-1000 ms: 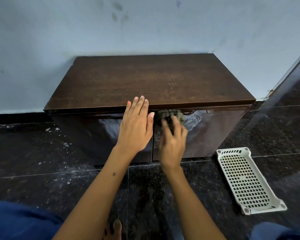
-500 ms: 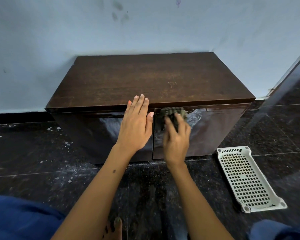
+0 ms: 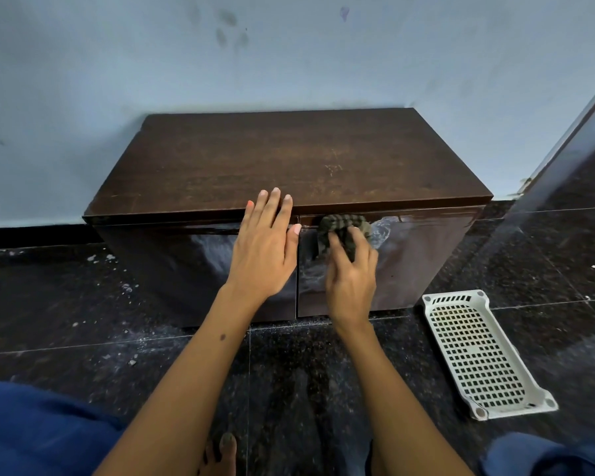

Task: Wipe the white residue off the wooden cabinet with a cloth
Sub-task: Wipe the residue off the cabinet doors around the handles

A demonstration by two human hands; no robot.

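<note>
You are kneeling on the dark floor (image 3: 83, 304) and facing the cabinet (image 3: 289, 166), which is standing against the wall (image 3: 117, 63) with its two glossy doors toward you. The wiping step is in hand, and you are working on the right door (image 3: 419, 255), high up near its inner edge.

A white basket (image 3: 474, 352) is lying on the floor just beside the cabinet's near right corner, apart from your work.

Your left hand (image 3: 265, 249) is spreading flat and wide, holding nothing, with the palm over the upper left door (image 3: 172, 262) and the fingertips reaching onto the top's front edge. It appears to be bracing the cabinet.

Your right hand (image 3: 352, 273) is closing on the cloth (image 3: 344, 228) and pressing it against the right door just under the top. The cloth is bunching into a dark, striped wad.

White residue (image 3: 382, 235) is showing as pale swirls right of the cloth, and another faint patch seems to be lying lower, near the door's inner edge. Some of this sheen may be reflection, so I cannot tell its full extent.

For the next move, you are likely needing to carry the cloth rightward over those swirls with firm pressure, then downward, while the left hand is steadying the cabinet. Faint pale marks on the top may be needing a pass as well.
</note>
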